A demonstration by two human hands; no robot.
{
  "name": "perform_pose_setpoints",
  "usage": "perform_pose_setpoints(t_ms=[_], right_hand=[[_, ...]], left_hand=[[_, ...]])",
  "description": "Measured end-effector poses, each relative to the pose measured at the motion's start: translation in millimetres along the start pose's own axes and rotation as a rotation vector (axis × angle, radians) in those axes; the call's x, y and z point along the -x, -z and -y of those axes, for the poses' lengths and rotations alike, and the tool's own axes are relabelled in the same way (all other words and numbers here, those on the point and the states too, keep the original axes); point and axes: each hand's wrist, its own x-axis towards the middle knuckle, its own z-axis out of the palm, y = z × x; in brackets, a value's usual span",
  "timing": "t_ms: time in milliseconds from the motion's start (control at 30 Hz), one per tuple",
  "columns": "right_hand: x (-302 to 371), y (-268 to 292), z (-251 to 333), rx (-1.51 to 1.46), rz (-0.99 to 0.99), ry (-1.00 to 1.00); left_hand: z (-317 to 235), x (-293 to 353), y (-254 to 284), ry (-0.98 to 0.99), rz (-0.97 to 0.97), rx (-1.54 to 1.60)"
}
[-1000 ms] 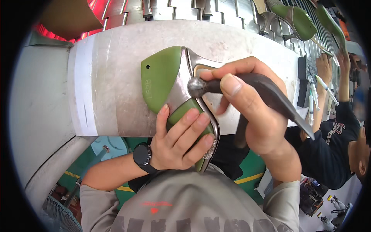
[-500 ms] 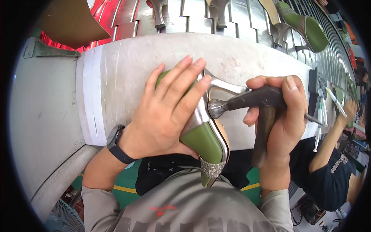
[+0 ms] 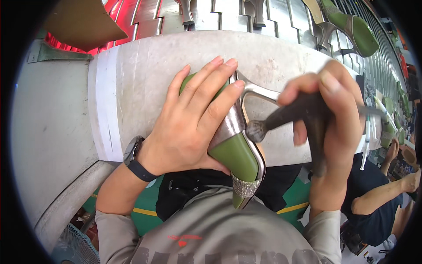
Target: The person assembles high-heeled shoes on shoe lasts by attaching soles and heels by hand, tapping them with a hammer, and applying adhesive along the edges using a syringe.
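Note:
My left hand, with a dark watch on its wrist, is wrapped over a green and metallic high-heeled shoe lying on its side. The shoe's toe, with a glittery band, hangs past the near edge of the pale worktable. Its curved metallic heel points right. In my right hand is a dark hammer, slightly blurred. The hammer's rounded face is close to the edge of the shoe's sole; I cannot tell whether they touch. My left palm hides part of the shoe's upper.
Beyond the table runs a metal slat conveyor, carrying another green heeled shoe at the right. A brown sheet hangs at the upper left. At the right, a co-worker in a dark shirt works. A fan stands lower left.
My right hand and the hammer have moved right, and the hammer's face has drawn back from the shoe's edge. My left hand keeps its hold on the shoe. The co-worker's arms have shifted.

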Motion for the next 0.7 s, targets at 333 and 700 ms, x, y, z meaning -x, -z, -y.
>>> perform_pose_setpoints(t_ms=[333,700], right_hand=[[15.5,13.3,8.1,0.013,0.182,0.124],[109.9,80.7,-52.0,1.115,-0.066,0.651]], left_hand=[[-5.9,0.7,2.3,-0.023,-0.001,-0.089],[-39.8,-25.4,7.6,-0.337,0.134,-0.111]])
